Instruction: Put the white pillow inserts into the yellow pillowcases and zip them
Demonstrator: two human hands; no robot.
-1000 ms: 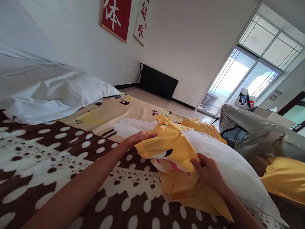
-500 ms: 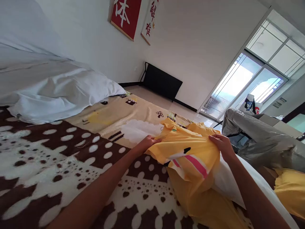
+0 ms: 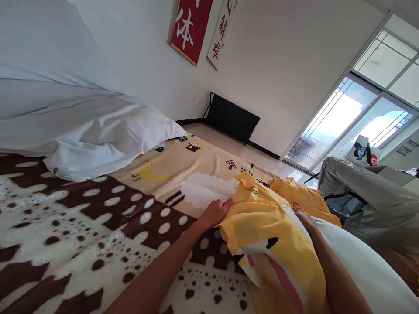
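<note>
A yellow printed garment point(image 3: 252, 222) with pink and black markings lies spread over the bed on my right. My left hand point(image 3: 218, 212) is closed on its left edge, the fingers pinching the cloth. At its far right edge, my right hand point(image 3: 303, 218) grips the cloth, with some fingertips hidden. More yellow cloth point(image 3: 296, 194) lies bunched just beyond my right hand. A smooth white surface point(image 3: 347, 257), perhaps a pillow or bedding, shows beside my right forearm, partly under the garment.
The bed carries a brown-and-cream patterned blanket point(image 3: 137, 244). A white pillow point(image 3: 108, 135) lies at the far left against the wall. A black folded panel point(image 3: 232, 117) leans on the back wall. Plastic-covered furniture point(image 3: 376, 192) with bags stands at right, near glass doors point(image 3: 327, 117).
The garment, earlier lifted and stretched between both hands, is now lowered and flatter over the bed and white surface. The view has shifted left, and my right hand lies lower along its edge.
</note>
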